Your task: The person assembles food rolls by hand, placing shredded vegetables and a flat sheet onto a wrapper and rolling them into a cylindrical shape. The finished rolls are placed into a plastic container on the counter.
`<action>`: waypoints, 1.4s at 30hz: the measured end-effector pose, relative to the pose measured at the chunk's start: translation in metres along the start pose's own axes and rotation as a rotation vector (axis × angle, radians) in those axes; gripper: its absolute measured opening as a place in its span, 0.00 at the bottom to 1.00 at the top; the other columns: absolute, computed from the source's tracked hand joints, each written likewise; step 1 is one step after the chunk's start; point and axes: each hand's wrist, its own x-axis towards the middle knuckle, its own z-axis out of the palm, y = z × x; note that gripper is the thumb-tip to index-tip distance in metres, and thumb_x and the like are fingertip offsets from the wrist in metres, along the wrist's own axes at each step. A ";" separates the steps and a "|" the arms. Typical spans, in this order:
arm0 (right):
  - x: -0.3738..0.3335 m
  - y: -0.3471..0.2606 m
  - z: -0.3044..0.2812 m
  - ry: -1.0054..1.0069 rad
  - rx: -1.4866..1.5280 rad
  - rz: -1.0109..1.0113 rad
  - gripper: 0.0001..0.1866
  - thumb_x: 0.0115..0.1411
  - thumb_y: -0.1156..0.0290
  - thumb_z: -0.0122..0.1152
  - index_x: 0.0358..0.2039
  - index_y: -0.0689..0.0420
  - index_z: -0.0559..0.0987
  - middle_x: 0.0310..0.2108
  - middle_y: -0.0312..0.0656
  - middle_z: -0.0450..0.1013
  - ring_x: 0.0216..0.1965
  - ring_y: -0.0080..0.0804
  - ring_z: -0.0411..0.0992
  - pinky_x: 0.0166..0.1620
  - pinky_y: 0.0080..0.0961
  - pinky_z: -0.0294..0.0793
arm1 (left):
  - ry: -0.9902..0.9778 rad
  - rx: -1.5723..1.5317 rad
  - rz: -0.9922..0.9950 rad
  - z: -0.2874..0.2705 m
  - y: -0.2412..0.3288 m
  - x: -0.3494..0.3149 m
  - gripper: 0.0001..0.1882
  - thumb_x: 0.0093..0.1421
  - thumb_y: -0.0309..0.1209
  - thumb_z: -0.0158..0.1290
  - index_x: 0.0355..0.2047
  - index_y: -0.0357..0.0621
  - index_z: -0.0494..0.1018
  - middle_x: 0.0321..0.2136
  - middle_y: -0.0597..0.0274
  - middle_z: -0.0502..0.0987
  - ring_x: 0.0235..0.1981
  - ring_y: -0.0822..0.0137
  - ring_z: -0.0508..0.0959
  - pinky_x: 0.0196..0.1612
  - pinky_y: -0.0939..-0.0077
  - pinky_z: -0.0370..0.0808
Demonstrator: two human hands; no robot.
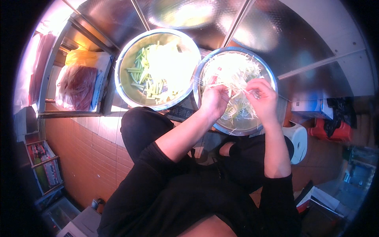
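Two round metal basins stand side by side before me. In the right basin [272, 75] lies a heap of thin, pale white-green vegetable strands [231, 63]. Over this heap, my left hand [215, 102] pinches some strands, its fingers closed at their ends. My right hand [262, 98], fingers bent together, grips a small bunch of the same strands just beside it. The left basin [120, 85] contains short cut green and pale stalk pieces [158, 89]; glare washes out its right side. The exact kind of vegetable is hard to tell.
Beyond the basins rises a shiny metal panel [177, 15]. A shelf at left holds a bag of reddish contents [77, 87]. To the right are a white stool [299, 142], a blue-white box [312, 108] and a red container [335, 130]. The floor [87, 158] is brown tile.
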 end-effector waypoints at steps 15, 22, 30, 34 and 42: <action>0.017 0.004 -0.014 -0.042 -0.223 -0.149 0.15 0.49 0.69 0.65 0.38 0.62 0.79 0.49 0.43 0.73 0.51 0.28 0.68 0.57 0.30 0.63 | -0.097 0.156 0.099 0.029 -0.002 -0.026 0.31 0.51 0.10 0.39 0.57 0.40 0.63 0.51 0.52 0.70 0.47 0.60 0.73 0.46 0.68 0.72; 0.016 0.033 0.011 -0.115 0.317 0.371 0.36 0.59 0.57 0.61 0.61 0.65 0.63 0.60 0.53 0.63 0.63 0.42 0.59 0.63 0.37 0.58 | -0.078 0.335 0.100 0.026 -0.009 -0.028 0.30 0.51 0.09 0.39 0.56 0.40 0.63 0.48 0.54 0.72 0.47 0.62 0.75 0.44 0.73 0.75; 0.002 0.009 0.018 -0.234 -0.429 -0.001 0.43 0.52 0.59 0.69 0.65 0.54 0.60 0.63 0.56 0.54 0.64 0.54 0.55 0.62 0.41 0.60 | -0.060 0.419 0.095 0.020 -0.005 -0.022 0.27 0.54 0.13 0.38 0.55 0.39 0.63 0.48 0.54 0.72 0.44 0.64 0.75 0.41 0.72 0.75; 0.008 0.011 0.012 -0.186 -0.375 0.009 0.44 0.46 0.64 0.73 0.63 0.50 0.64 0.54 0.51 0.61 0.56 0.50 0.63 0.58 0.38 0.65 | -0.121 0.287 0.006 0.031 0.003 -0.028 0.26 0.53 0.15 0.38 0.54 0.38 0.63 0.50 0.54 0.70 0.46 0.62 0.74 0.47 0.69 0.73; 0.003 -0.014 0.002 -0.014 -0.266 0.036 0.37 0.40 0.75 0.75 0.54 0.53 0.72 0.48 0.42 0.62 0.47 0.34 0.68 0.45 0.28 0.74 | -0.044 0.205 0.093 0.030 0.008 -0.024 0.32 0.50 0.11 0.37 0.58 0.36 0.57 0.56 0.46 0.65 0.56 0.53 0.68 0.59 0.57 0.67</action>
